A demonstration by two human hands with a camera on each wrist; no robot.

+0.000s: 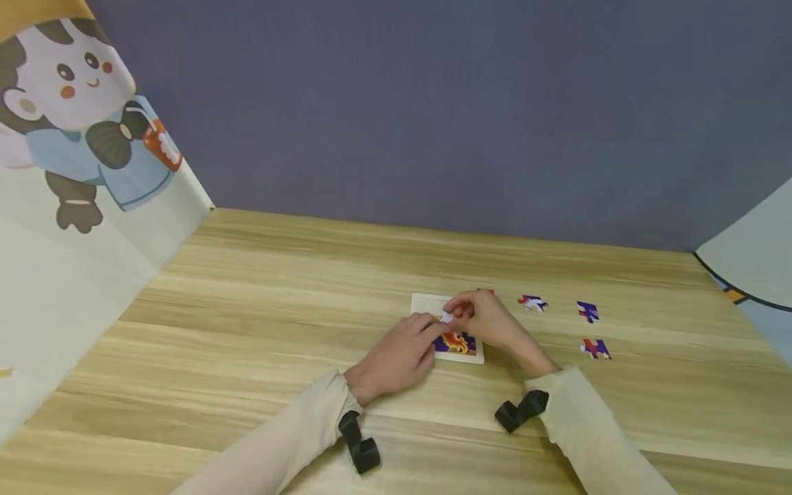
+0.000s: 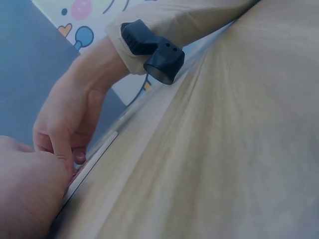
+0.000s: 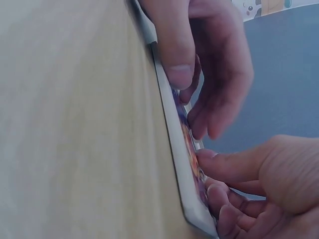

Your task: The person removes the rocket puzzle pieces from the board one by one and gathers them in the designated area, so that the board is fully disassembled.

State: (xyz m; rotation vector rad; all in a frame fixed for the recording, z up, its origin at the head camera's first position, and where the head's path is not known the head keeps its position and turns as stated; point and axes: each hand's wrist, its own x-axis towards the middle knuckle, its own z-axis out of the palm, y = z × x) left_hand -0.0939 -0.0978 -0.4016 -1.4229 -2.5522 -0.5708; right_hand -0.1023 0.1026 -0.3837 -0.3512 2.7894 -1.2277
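Note:
A small jigsaw puzzle (image 1: pixel 456 343) in purple, orange and yellow lies in a white-rimmed tray (image 1: pixel 427 300), partly hidden under both hands. My left hand (image 1: pixel 396 354) reaches in from the left, its fingertips resting on the puzzle. From the right, my right hand (image 1: pixel 485 320) bends over the tray with thumb and index finger drawn together at a pale puzzle piece (image 1: pixel 446 317). In the right wrist view the thumb of the right hand (image 3: pixel 279 172) presses close to the puzzle's surface, its other fingers curled at the tray's edge. The left hand (image 3: pixel 214 64) hovers over the near part there.
Several loose puzzle pieces lie right of the tray: a red one (image 1: pixel 486 291) partly behind the right hand, a white and red one (image 1: pixel 533 302), a purple one (image 1: pixel 588 311) and a red and purple one (image 1: pixel 596 348). A dark wall (image 1: pixel 433 124) stands behind the wooden table (image 1: pixel 247 295).

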